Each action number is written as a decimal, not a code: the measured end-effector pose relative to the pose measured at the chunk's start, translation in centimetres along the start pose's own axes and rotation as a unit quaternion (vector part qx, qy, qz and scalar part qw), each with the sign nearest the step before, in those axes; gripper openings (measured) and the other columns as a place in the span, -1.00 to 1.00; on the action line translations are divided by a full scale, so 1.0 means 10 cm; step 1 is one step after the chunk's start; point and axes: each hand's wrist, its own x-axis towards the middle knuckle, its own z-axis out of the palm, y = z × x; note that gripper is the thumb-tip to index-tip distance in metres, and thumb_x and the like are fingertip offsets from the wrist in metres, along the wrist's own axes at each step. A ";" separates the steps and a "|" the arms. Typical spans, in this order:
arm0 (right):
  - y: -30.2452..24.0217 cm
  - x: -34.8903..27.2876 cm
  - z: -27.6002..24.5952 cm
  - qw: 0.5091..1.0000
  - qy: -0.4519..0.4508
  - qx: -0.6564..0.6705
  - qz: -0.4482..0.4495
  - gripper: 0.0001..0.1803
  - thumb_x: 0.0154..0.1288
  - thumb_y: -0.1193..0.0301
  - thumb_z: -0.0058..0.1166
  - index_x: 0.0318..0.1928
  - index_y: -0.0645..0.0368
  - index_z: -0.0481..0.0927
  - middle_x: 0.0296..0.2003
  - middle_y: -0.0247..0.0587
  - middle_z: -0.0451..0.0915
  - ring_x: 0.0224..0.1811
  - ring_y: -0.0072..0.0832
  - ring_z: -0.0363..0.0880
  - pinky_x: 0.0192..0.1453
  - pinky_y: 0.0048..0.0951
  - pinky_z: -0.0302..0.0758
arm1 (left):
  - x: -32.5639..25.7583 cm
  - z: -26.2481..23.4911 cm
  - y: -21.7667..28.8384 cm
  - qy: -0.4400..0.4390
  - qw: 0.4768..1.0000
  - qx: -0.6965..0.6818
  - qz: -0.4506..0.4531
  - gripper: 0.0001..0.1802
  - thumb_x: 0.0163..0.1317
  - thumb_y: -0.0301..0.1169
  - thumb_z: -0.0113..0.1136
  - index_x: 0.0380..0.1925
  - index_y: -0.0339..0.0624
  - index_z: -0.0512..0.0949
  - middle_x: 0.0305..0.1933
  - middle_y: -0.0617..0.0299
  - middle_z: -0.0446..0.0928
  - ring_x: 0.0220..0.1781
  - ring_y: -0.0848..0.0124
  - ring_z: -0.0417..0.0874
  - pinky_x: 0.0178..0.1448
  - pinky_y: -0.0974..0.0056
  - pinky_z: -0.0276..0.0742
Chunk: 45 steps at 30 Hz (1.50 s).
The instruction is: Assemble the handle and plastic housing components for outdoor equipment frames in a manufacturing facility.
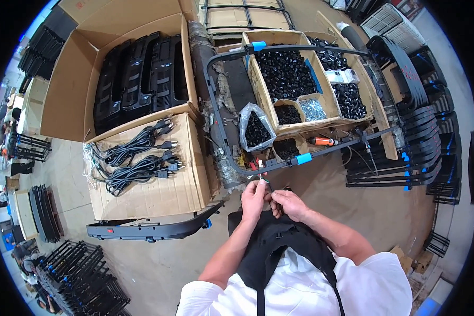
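Close together in front of my apron (274,234), both hands are closed in a pinch. My left hand (254,199) grips thin wires (265,181), one of them green, which come out at its fingertips. A small white and red connector (262,167) lies just beyond, against the frame's near edge. My right hand (290,204) pinches something small and dark beside the left fingers, and its fingers mostly hide it. Just past the hands stands a black tubular frame (220,118) with rounded corners and blue pieces on its bars.
Coiled black power cords (137,158) lie on a cardboard box (142,203) at left. Behind it, an open carton (68,100) holds black plastic panels. Inside the frame are a parts box (253,79), a bag of black parts (257,130) and an orange-handled tool (323,141). Frames stack at right.
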 end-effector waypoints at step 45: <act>-1.95 1.31 -0.20 0.704 -0.167 -0.607 -0.327 -0.79 0.51 0.41 -0.04 -0.11 0.25 0.63 -0.13 0.06 0.67 0.04 0.00 0.66 0.20 -0.05 0.56 | -0.33 0.17 -0.24 -0.009 0.989 0.119 0.087 -0.58 0.73 -0.11 -0.14 0.16 -0.19 0.55 -0.27 0.28 0.63 -0.17 0.47 0.68 -0.08 0.35 0.61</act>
